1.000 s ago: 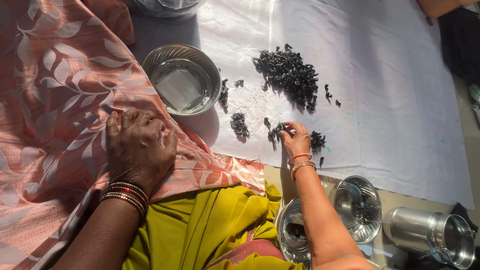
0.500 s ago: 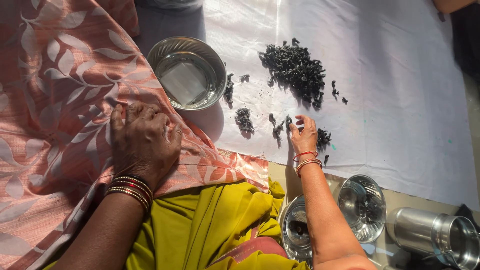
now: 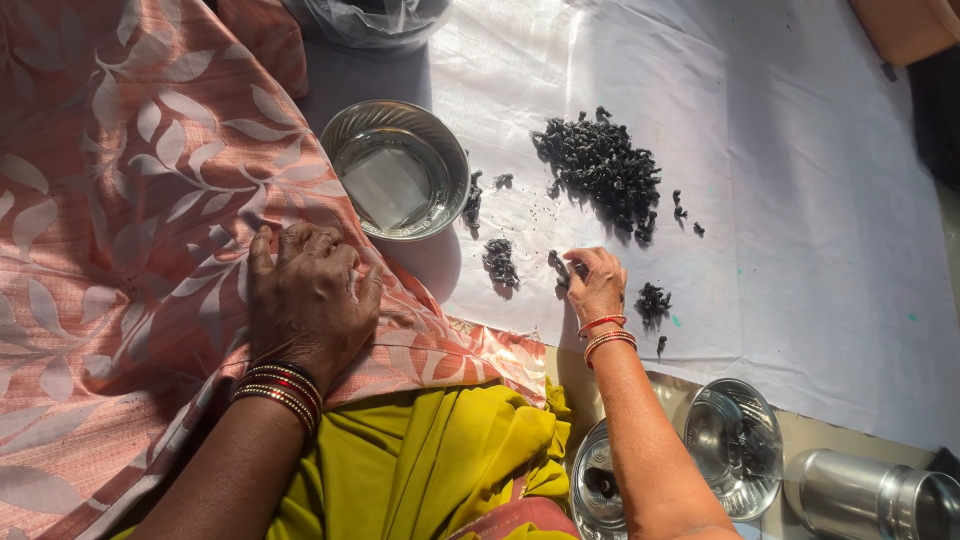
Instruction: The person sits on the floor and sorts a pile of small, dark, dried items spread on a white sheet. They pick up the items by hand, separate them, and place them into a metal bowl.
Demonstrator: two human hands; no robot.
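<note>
The right hand [image 3: 597,285] is pinching 1 dark piece [image 3: 556,264] on the white cloth [image 3: 800,200], best lifted cleanly, while the left hand [image 3: 305,300] is resting flat, holding nothing.

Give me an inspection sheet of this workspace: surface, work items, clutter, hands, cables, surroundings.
Surface: white cloth sheet spread flat, part in sun, part in shadow.
Work items: large heap of small dark pieces; smaller piles and near the right hand; a few strays between them.
Clutter: steel bowl of clear water on the sheet; steel bowls and a steel canister off its near edge.
Hands: left hand rests flat on pink patterned fabric; right hand on the sheet, fingertips pinching dark pieces.
Cables: nothing seen.
Surroundings: yellow fabric at the lap; plastic bag at the far edge.
</note>
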